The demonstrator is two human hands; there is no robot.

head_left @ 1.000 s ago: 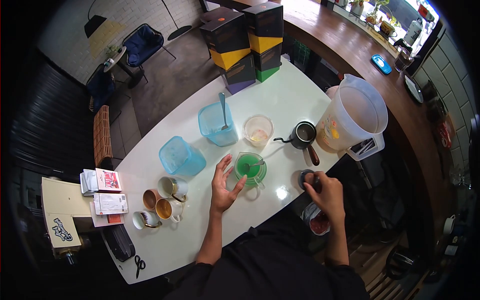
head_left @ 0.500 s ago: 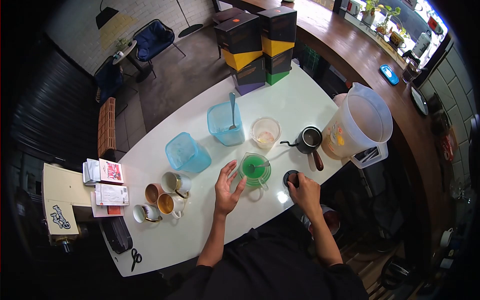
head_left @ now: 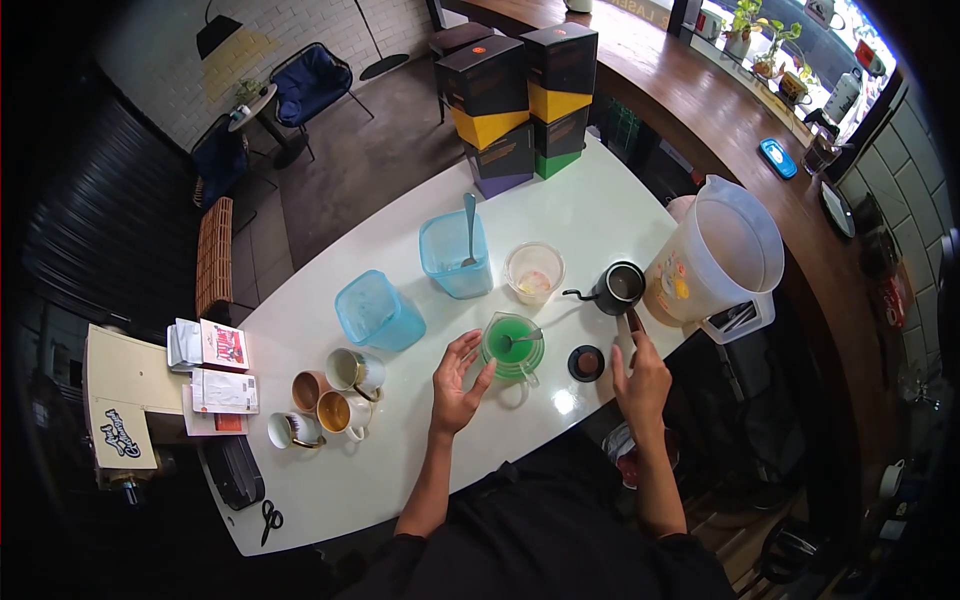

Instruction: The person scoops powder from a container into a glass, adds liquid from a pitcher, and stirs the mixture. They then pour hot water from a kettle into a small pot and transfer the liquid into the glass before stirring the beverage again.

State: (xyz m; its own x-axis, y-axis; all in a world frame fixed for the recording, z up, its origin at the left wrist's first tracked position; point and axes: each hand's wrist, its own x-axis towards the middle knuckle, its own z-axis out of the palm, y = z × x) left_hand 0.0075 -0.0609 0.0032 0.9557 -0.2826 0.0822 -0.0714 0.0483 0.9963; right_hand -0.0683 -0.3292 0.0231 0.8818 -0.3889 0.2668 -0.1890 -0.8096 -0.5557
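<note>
My left hand [head_left: 459, 385] is open, fingers curved and apart, just left of a clear glass pitcher [head_left: 531, 366] of green liquid. A spoon [head_left: 522, 339] leans in that liquid. To the right, my right hand [head_left: 643, 385] has its thumb and fingers apart, fingertips right at the brown handle of a small black gooseneck kettle [head_left: 612, 297]. The kettle stands without its lid, its thin spout pointing left. Between pitcher and right hand lies a round black lid [head_left: 586, 364] with a brown knob. Behind the pitcher stands a clear plastic cup [head_left: 534, 272] with pale contents.
Two blue tubs [head_left: 379, 311] stand at the back, the farther holding a spoon [head_left: 470, 225]. Several mugs [head_left: 354, 369] cluster at left. A large plastic jug [head_left: 713, 250] stands right of the kettle. Stacked boxes [head_left: 505, 110] rise at the far edge; scissors [head_left: 271, 521] lie front left.
My right hand has let go of the black lid and moved up and right to the kettle's handle. The lid stays on the table. My left hand stays beside the pitcher.
</note>
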